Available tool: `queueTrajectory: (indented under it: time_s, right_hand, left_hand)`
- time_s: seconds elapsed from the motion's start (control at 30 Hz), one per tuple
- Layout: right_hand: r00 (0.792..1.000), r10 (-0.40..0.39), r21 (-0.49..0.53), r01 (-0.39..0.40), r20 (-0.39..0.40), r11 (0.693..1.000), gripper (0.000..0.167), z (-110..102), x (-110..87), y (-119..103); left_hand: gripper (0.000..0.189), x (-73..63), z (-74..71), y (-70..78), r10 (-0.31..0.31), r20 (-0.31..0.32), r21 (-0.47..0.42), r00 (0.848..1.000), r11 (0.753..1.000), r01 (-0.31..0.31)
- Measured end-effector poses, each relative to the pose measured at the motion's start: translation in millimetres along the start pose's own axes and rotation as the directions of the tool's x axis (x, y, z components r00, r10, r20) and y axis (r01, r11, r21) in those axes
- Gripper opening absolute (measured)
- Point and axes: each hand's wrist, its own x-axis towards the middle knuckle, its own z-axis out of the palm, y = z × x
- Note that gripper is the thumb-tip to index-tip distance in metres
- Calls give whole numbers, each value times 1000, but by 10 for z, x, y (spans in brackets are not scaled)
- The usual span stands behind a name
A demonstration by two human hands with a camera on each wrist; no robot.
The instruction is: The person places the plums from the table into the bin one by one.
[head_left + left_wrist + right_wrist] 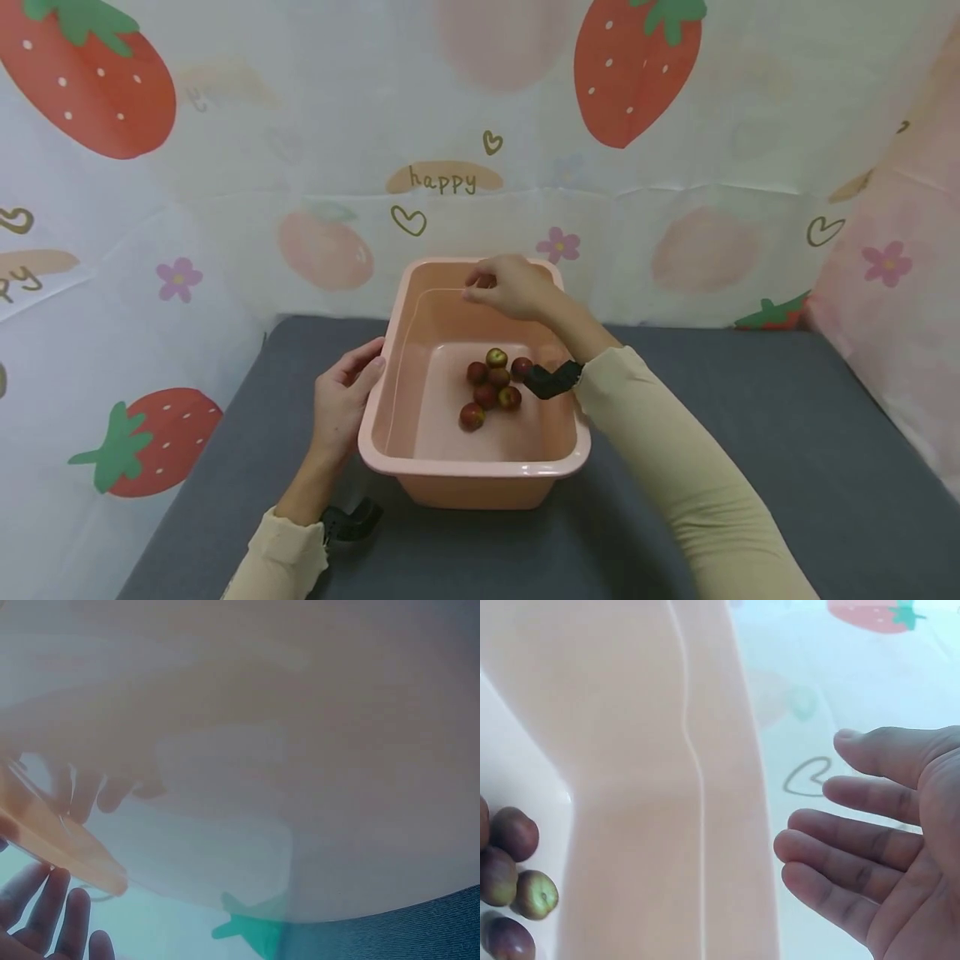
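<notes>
A deep pink plastic basin (pixel 472 468) stands on the dark grey table. On its floor lies a loose cluster of small round fruits (pixel 486 395), dark red with green patches, resembling fresh jujubes. My left hand (pixel 341 400) holds the basin's left rim, thumb and fingertips right at the edge. In the left wrist view the fingers (pixel 56 907) show beneath the rim. Over the basin's far end is my right hand (pixel 510 286), its fingers loosely bent and nothing between them. The right wrist view shows that same hand (pixel 885 847) beside the rim, with the fruits (pixel 536 894) at the left.
Behind the basin hangs a pale curtain (pixel 330 150) printed with strawberries, hearts and flowers. The grey table (pixel 750 433) spreads to both sides of the basin. A black wrist strap (pixel 553 380) on the right arm overlaps the basin's right side.
</notes>
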Motion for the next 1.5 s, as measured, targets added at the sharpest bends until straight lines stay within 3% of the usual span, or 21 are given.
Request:
queueTrajectory:
  time_s: [0.37, 0.73, 1.07, 1.37, 1.5]
  right_hand:
    - [988, -89, 61, 97, -128, 993, 27, -209, -297, 67]
    - [932, -175, 48, 200, -317, 979, 20, -321, -728, 178]
    - [907, -100, 43, 128, -409, 991, 23, -321, -1162, 469]
    - [839, -92, 66, 151, -536, 986, 22, -224, -1537, 867]
    - [830, -26, 80, 84, -558, 993, 27, -132, -1674, 1039]
  left_hand:
    - [37, 37, 50, -7, 19, 4, -7, 1000, 1000, -19]
    - [37, 49, 32, 35, 9, 3, 43, 1000, 999, -9]
    - [39, 73, 18, 61, -11, 33, 101, 999, 995, 8]
    - [40, 92, -1, 104, -32, 66, 157, 997, 987, 22]
    - [41, 102, -7, 117, -33, 81, 186, 996, 982, 17]
